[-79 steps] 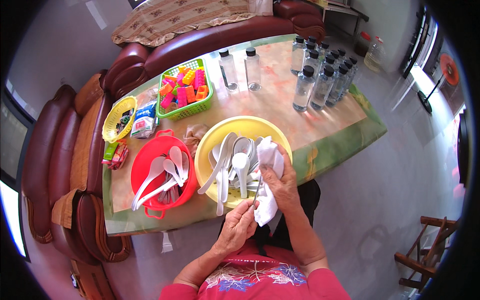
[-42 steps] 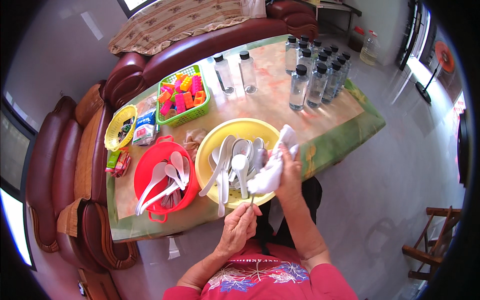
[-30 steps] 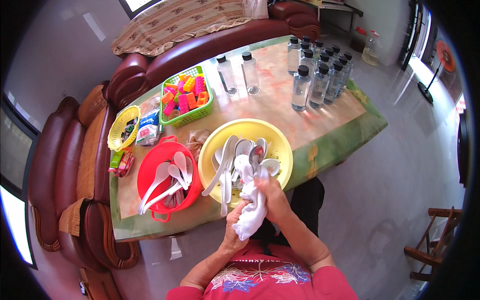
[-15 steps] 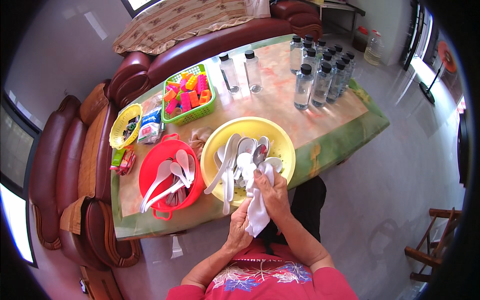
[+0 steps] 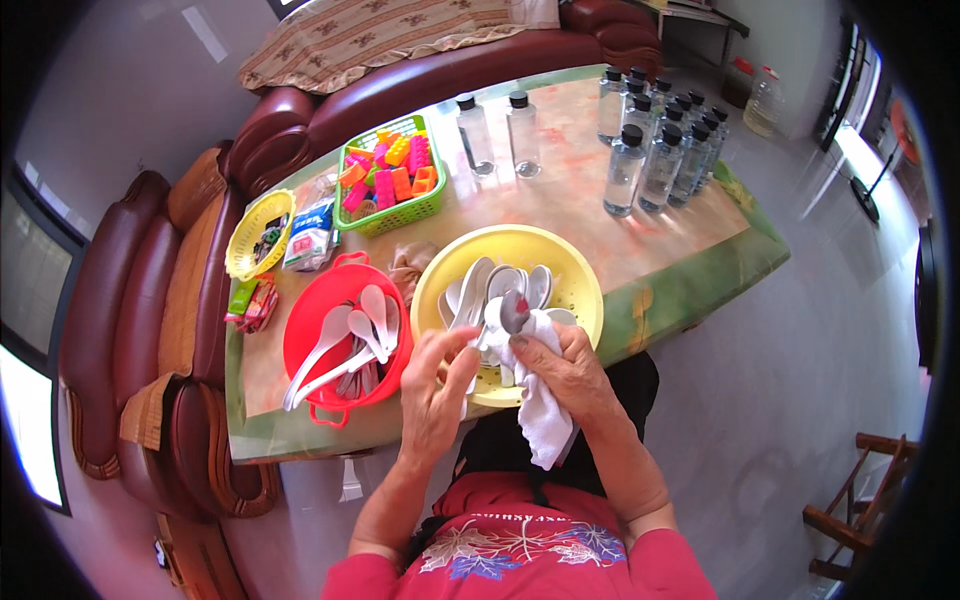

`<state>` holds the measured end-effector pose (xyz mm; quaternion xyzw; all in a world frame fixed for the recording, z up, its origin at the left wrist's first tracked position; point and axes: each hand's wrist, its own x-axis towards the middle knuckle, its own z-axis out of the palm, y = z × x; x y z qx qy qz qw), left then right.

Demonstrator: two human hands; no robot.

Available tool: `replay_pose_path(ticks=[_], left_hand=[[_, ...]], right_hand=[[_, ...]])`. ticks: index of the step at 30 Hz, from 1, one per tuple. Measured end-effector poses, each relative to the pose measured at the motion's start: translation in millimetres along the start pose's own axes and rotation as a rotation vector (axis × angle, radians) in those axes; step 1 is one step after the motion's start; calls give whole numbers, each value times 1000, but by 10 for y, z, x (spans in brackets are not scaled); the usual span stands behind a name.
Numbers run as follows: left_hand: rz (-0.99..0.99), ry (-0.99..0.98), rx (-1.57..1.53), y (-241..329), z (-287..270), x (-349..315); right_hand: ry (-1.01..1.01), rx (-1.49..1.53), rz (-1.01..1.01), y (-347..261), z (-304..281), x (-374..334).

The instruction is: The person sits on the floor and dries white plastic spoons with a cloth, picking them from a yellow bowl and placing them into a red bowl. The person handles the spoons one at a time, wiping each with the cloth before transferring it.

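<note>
A metal spoon (image 5: 515,314) stands bowl-up over the front of the yellow colander (image 5: 597,300), its handle hidden in a white cloth (image 5: 540,425). My right hand (image 5: 575,375) is closed on spoon and cloth together, and the cloth's end hangs below my fingers. To the left, my left hand (image 5: 435,390) is at the colander's near rim, with index finger and thumb apart and nothing visible between them. White soup spoons (image 5: 475,290) and other spoons lie in the colander. More white spoons (image 5: 328,340) lean in a red basin (image 5: 300,310) left of it.
Behind the basins are a green basket (image 5: 400,215) of toy blocks, a yellow basket (image 5: 245,240) and plastic packets (image 5: 310,235). Several clear bottles (image 5: 625,170) with black caps stand at the table's far right. Two more bottles (image 5: 523,140) stand nearer the middle.
My left hand has come off the cloth and moved left and up, its fingers parting. My right hand, still holding spoon and cloth, has shifted slightly right. The whole view has shifted a little.
</note>
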<state>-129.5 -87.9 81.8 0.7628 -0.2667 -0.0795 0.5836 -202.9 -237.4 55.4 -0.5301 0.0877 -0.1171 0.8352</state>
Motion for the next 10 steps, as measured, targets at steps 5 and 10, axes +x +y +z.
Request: replay_pose_path(ticks=[5,10], left_hand=[[151,9,27,17,142,294],[75,149,-112,-64,19,470]], right_hand=[[-172,-62,41,-14,60,26],[-279,-90,121,26,-19,-84]])
